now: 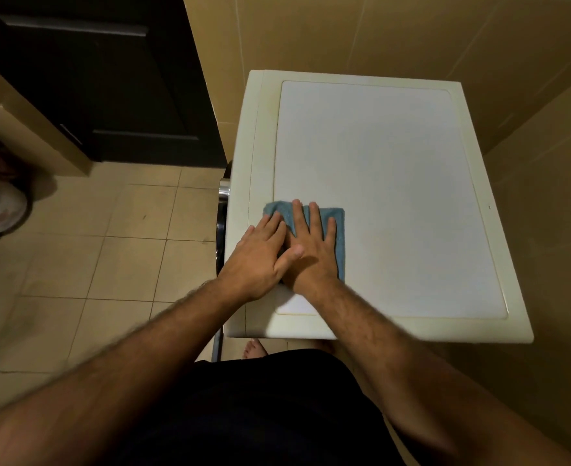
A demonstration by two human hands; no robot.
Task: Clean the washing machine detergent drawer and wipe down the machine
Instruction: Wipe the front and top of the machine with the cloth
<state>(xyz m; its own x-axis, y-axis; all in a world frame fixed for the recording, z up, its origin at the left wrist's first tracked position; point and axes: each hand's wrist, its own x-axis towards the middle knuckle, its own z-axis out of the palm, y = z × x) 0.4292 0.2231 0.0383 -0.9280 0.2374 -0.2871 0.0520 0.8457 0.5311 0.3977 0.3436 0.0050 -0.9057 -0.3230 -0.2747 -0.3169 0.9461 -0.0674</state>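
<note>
Tiled room, beige walls [344, 28] and floor [109, 230]; white washer [395, 183] in the corner, seen from above. Right hand [314, 247] and left hand [260, 260], fingers straight and spread, press flat on a folded blue cloth [336, 223] at the near-left part of the washer's top, left thumb overlapping the right hand. Dark door [92, 79] at far left; detergent drawer not visible.
</note>
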